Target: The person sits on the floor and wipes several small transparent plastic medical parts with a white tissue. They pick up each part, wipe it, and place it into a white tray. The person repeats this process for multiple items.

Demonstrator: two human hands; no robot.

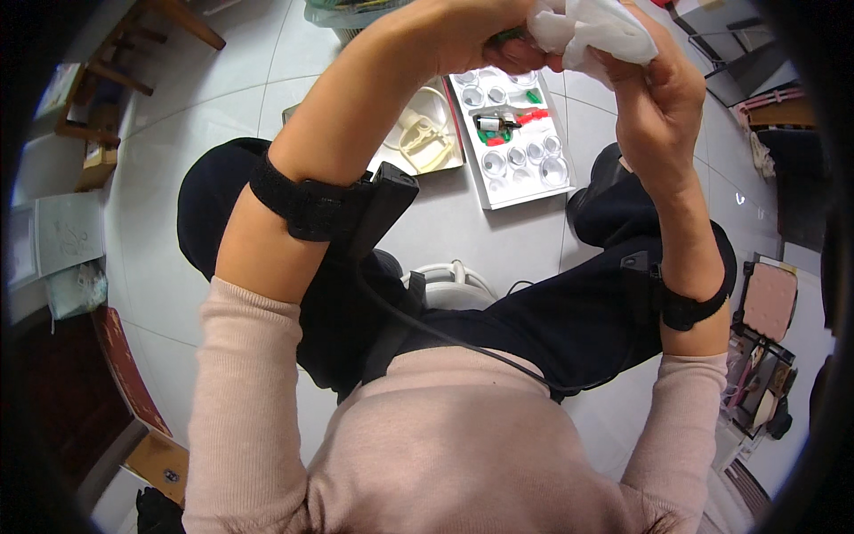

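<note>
At the top edge, my right hand [657,73] is closed on a crumpled white tissue [610,33]. My left hand [510,50] meets it from the other side, its fingers curled beside the tissue; something green shows between them, too hidden to name. Below the hands, on the tiled floor, lies a white tray [527,197] of clear plastic cups [553,171]. A small dark dropper bottle [490,124] and red and green plastic pieces [533,115] lie among the cups. Left of the tray, an open box [446,165] holds a cream-coloured hand pump [423,140] with a tube.
Black straps with devices [333,207] circle both forearms, and a black cable [440,334] crosses my lap. A white round stool [460,284] stands between my legs. A bin [347,17] is at the top, wooden furniture legs [193,23] at upper left, and a pink case [769,294] at right.
</note>
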